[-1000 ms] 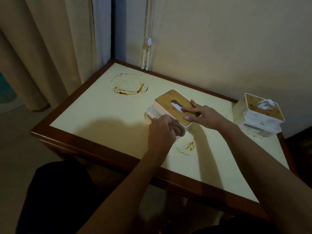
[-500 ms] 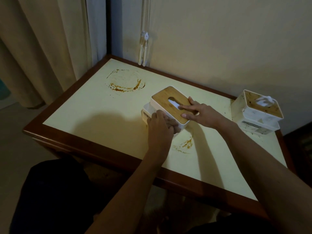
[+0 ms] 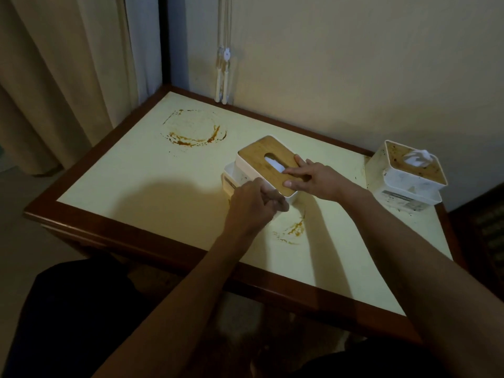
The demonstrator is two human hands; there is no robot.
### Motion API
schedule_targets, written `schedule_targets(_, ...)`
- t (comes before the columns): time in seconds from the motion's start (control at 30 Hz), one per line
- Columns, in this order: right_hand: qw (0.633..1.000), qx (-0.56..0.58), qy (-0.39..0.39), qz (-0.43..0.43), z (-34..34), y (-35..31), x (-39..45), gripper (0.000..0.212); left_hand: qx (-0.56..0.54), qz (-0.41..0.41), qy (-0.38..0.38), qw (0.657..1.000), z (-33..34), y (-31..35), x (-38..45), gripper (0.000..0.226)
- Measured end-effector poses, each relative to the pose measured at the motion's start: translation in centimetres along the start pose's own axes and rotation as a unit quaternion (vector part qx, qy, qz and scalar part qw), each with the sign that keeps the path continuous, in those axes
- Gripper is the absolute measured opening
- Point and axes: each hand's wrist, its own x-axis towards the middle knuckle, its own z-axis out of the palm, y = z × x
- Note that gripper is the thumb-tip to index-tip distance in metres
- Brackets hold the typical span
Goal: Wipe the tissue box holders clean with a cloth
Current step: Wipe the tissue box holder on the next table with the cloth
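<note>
A dim room corner holds a desk (image 3: 131, 192) with a pale yellow top and a dark wooden rim, set against a beige wall, and curtains (image 3: 68, 77) hang at the far left. Nearest the camera, the person's dark-clothed lap shows below the desk edge, and two bare forearms reach out over the top. The left hand (image 3: 252, 205) is curled into a fist against the near white side of the holder (image 3: 266, 166); whether a cloth sits inside the fist cannot be told. Just right of that hand a brown smear (image 3: 293, 230) marks the desk. The right hand (image 3: 317, 178) lies on the holder's lid with straight fingers pressing down. The holder stands near the middle of the desk: a white box with a clean-looking wooden lid, a slot in the lid showing white tissue, and a white tray part sticking out at its left. Farther left, a ring-shaped brown stain (image 3: 193, 132) lies on the top. At the far right corner stands a second holder (image 3: 406, 178), white with dark specks on its sides and its brown top, tissue poking up. White cords (image 3: 223, 75) hang down the wall behind.
</note>
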Motion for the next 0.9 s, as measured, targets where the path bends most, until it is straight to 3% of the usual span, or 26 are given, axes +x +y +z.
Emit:
schedule_targets(0.2, 1.0, 0.006, 0.002, 0.008, 0.2, -0.1, 0.1, 0.05, 0.047, -0.063, 0.069, 0.994, 0.8, -0.4, 0.7, 0.016)
schedule_targets(0.4, 1.0, -0.004, -0.016, 0.015, 0.0, -0.3, 0.2, 0.051, -0.06, -0.077, -0.011, 0.995, -1.4, -0.1, 0.1, 0.016)
schedule_targets(0.6, 0.999, -0.008, -0.03, 0.025, 0.0, -1.1, -0.4, 0.048, -0.176, -0.13, 0.181, 0.959, -6.9, -4.2, 1.7, 0.017)
schedule_targets(0.73, 0.999, -0.02, -0.003, 0.033, 0.5, -1.9, -0.9, 0.045, -0.095, -0.121, 0.136, 0.979, -7.3, -9.5, 1.6, 0.018)
schedule_targets(0.83, 0.994, -0.079, 0.066, 0.027, 1.6, -3.3, -1.6, 0.043, 0.03, -0.108, 0.126, 0.986, -7.3, -10.5, 2.1, 0.017)
schedule_targets(0.9, 0.991, -0.069, 0.115, 0.027, 3.0, -4.4, -2.4, 0.044, 0.11, -0.087, 0.119, 0.983, -7.0, -10.4, 3.0, 0.029)
